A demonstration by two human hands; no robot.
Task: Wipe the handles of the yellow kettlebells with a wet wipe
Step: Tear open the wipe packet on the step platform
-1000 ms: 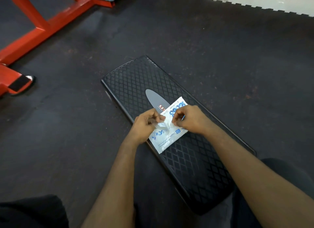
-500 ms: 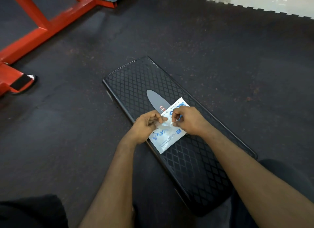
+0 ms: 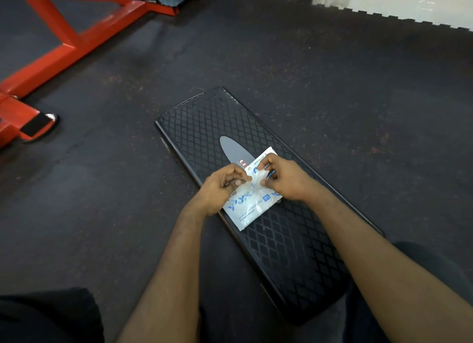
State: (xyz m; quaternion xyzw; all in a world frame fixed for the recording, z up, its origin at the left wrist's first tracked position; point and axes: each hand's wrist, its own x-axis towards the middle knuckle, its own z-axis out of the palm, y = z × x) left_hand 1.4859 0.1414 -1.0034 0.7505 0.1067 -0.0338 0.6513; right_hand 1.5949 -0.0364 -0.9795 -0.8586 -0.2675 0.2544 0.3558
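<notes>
Head view, only view.

**Hands.** Both bare forearms come in from the lower edge and meet over the middle of the board [image 3: 289, 250].
- The left hand [image 3: 217, 191] is knuckles-up with its fingers curled. Thumb and forefinger pinch the pack [image 3: 249, 207] at its opening.
- The right hand [image 3: 288, 180] is also knuckles-up and curled. Its thumb and forefinger pinch the wipe [image 3: 258, 176] where it sticks out of the pack.
- The two hands are just beside each other, with the wipe between their fingertips.

**Pack.** It is a flat white sachet with blue print and small text. It lies on the board's top, set diagonally to the board's long side. Its near corner reaches the board's left edge. Its far corner covers the end of the grey oval [image 3: 231, 148] printed on the board. Both hands hide part of its middle.

**Wipe.** Only a small tuft shows. It is white, crumpled and faintly glossy, and it sits above the pack's opening, over the board's centre line.

**Surroundings.** The board is black with a diamond pattern and lies on the dark floor [image 3: 345, 99]. A red frame [image 3: 66, 48] stands well apart from the board, beyond its far left corner. Dark-clothed legs flank the board's near end.
</notes>
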